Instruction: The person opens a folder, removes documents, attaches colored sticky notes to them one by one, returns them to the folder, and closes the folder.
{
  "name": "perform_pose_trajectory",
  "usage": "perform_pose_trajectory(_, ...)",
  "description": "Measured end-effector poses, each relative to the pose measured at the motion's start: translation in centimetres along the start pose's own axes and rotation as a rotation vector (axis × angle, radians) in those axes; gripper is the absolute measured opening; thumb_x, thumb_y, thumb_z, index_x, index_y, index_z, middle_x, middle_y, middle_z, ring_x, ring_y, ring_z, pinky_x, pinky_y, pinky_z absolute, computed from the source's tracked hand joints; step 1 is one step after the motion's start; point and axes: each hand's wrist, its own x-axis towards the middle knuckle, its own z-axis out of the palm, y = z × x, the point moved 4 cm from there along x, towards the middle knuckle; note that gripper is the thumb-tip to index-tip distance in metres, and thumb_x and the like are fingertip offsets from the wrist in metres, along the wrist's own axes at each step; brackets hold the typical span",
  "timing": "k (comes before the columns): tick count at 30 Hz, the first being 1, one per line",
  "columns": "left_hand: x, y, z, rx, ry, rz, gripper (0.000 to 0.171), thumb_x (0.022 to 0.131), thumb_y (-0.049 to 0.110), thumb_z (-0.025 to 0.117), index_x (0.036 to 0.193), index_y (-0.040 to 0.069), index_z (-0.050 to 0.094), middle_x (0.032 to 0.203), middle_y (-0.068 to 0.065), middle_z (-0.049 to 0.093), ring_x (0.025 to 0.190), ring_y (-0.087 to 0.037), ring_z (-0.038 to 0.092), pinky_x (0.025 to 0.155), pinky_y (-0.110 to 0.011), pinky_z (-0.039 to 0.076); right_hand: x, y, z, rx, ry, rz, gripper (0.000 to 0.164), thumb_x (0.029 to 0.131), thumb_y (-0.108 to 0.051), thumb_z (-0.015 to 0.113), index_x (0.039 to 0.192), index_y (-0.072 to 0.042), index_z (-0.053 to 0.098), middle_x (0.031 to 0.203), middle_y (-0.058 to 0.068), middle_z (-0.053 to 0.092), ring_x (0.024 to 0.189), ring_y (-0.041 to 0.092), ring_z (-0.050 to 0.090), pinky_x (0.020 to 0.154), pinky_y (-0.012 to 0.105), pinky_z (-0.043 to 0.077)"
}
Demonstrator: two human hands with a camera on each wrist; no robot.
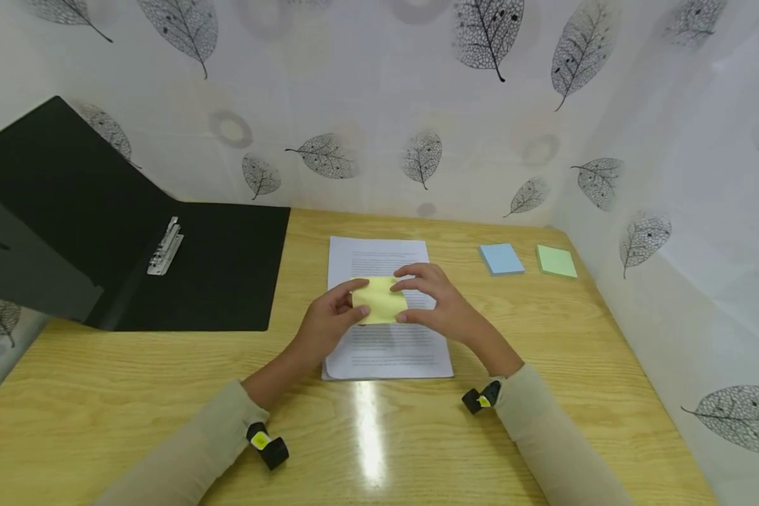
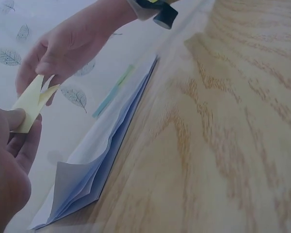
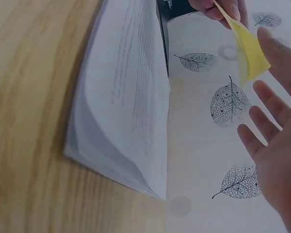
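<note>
A yellow sticky note pad (image 1: 379,301) is held up over a stack of printed paper (image 1: 392,351). My left hand (image 1: 329,316) pinches the pad's left side, thumb in front and fingers behind. My right hand (image 1: 443,302) is at the pad's right side, its thumb at the edge. In the right wrist view its other fingers (image 3: 269,104) are spread apart, away from the yellow pad (image 3: 252,51). From the left wrist, the yellow pad (image 2: 31,104) appears split into separate leaves at its far end.
A black clip folder (image 1: 228,274) lies opened at the left, its cover raised, with a metal clip (image 1: 166,249) inside. Blue sticky notes (image 1: 502,259) and green sticky notes (image 1: 556,261) lie at the right. A leaf-patterned curtain (image 1: 367,105) borders the wooden table (image 1: 329,450).
</note>
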Motion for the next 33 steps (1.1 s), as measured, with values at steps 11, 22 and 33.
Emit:
perform_pose_trajectory(11,0.0,-0.2,0.0,0.014,-0.002,-0.033,0.055,0.096,0.022,0.072,0.147,0.012,0.054,0.091,-0.005,0.060,0.072,-0.012,0.050,0.061,-0.017,0.042,0.2,-1.7,0.7,-0.313,0.079,-0.358,0.027,0.088,-0.016,0.079,0.114,-0.010,0.071,0.117,0.005,0.063,0.115,0.024,0.055,0.101,0.040,0.046)
perform_pose_trajectory(22,-0.2,0.1,0.2,-0.100,-0.059,0.002,0.060,0.097,0.018,0.069,0.150,0.002,0.046,0.109,-0.016,0.067,0.087,-0.009,0.065,0.083,-0.032,0.059,0.1,-2.6,1.2,-0.382,0.242,-0.422,0.011,0.090,-0.008,0.074,0.101,-0.005,0.074,0.097,0.003,0.072,0.093,0.017,0.068,0.080,0.028,0.057)
perform_pose_trajectory(33,-0.2,-0.2,0.4,-0.017,-0.084,0.013,0.057,0.098,0.024,0.069,0.150,0.011,0.049,0.095,-0.004,0.056,0.076,-0.012,0.049,0.067,-0.023,0.047,0.0,-2.7,1.0,-0.443,0.273,-0.313,0.020,0.095,-0.008,0.069,0.114,-0.005,0.071,0.102,0.005,0.075,0.091,0.017,0.071,0.076,0.031,0.058)
